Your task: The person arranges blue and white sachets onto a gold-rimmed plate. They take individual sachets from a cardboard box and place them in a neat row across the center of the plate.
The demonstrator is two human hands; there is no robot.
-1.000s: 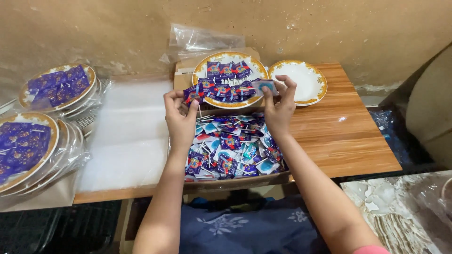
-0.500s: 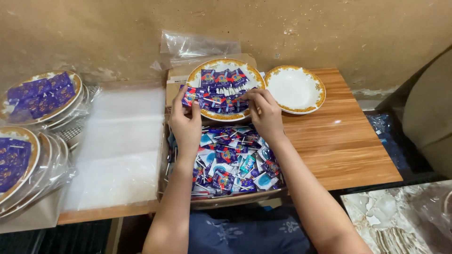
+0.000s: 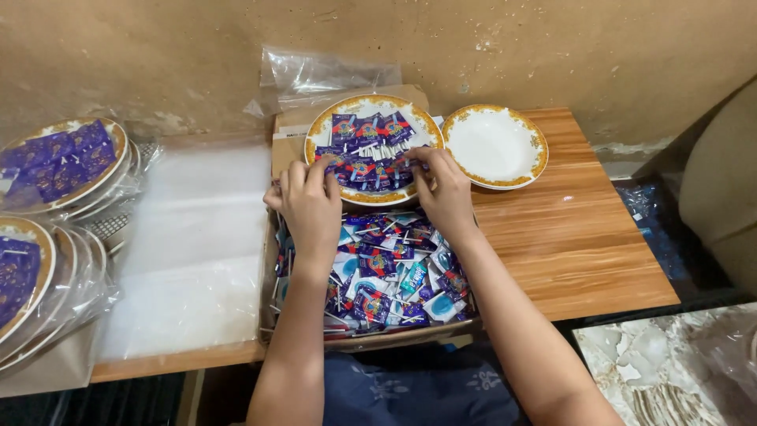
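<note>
A gold-rimmed white plate (image 3: 364, 108) at the back of the wooden table holds rows of small purple and blue wrapped lollipops (image 3: 371, 134). My left hand (image 3: 309, 207) and my right hand (image 3: 441, 188) rest on the near row, fingertips pinching and pressing the wrappers flat against the plate. Below my hands, a shallow cardboard box (image 3: 371, 341) is full of several loose lollipops (image 3: 390, 276) of the same kind.
An empty gold-rimmed plate (image 3: 494, 147) sits right of the filled one. Clear plastic bags (image 3: 189, 244) lie spread at the left. Filled, bagged plates (image 3: 63, 162) stack at the far left. A crumpled clear bag (image 3: 315, 75) leans on the wall.
Both hands lowered a row of lollipops they held above the plate and now press it onto the plate's near half. The view has shifted slightly.
</note>
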